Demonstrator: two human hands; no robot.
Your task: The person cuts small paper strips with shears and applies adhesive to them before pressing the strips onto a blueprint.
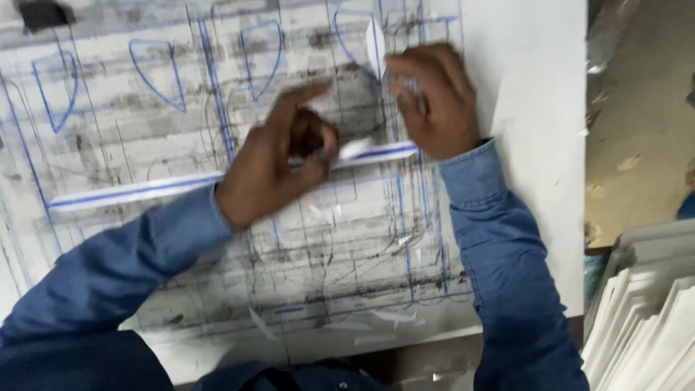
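I see one long white strip with a blue edge line (pixel 137 192) flat on the scuffed white marked-up board (pixel 528 108). My left hand (pixel 279 163) pinches it closed. My right hand (pixel 434 101) grips one small white pointed offcut (pixel 375 45). One stack of white sheets (pixel 644 318) lower right.

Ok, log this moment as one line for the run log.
left hand: pressing long white strip | right hand: pinching small white paper piece | surface: marked cutting board
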